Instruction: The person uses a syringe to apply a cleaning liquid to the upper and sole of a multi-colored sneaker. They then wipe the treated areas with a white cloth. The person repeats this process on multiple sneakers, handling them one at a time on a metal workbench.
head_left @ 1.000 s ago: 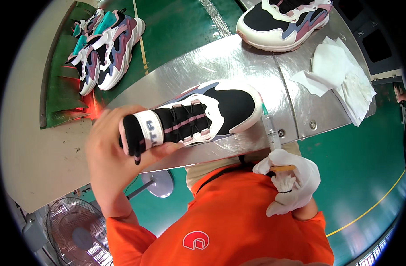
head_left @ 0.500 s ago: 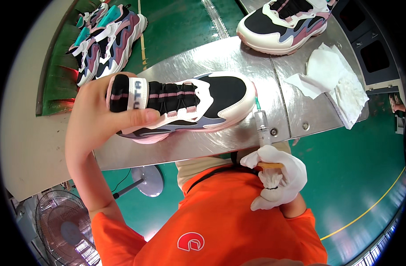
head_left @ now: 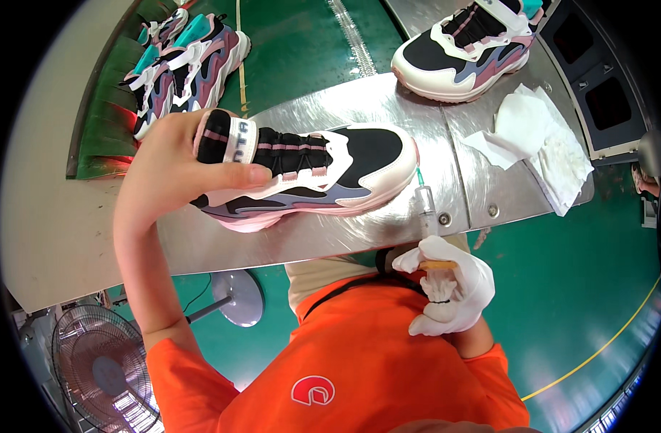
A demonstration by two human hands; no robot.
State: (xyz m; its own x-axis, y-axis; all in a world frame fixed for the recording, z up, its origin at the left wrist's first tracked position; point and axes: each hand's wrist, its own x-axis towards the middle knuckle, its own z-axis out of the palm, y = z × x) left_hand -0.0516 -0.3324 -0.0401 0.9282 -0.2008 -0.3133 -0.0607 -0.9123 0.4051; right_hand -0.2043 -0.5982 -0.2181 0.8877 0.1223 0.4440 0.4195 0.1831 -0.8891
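A black, white, blue and pink sneaker (head_left: 309,169) is held over the metal worktop, its toe pointing right. My bare left hand (head_left: 179,169) grips it at the heel and ankle, with the thumb along the side of the tongue. Its other fingers are hidden behind the shoe. My right hand (head_left: 449,289), in a white glove, closes around a clear syringe (head_left: 426,209) with a green tip. That tip meets the front edge of the sole at the toe, or comes very close to it; I cannot tell which.
Crumpled white cloths (head_left: 536,133) lie on the right of the metal worktop (head_left: 273,242). Another matching sneaker (head_left: 464,47) stands at the back right. Several more sneakers (head_left: 193,68) are on the green belt (head_left: 294,43) at the far left. A fan (head_left: 107,372) stands at lower left.
The sneaker in my left hand has shifted slightly right and tilted, showing more of its near side. The syringe stays at the toe. The surroundings have shifted a little in view.
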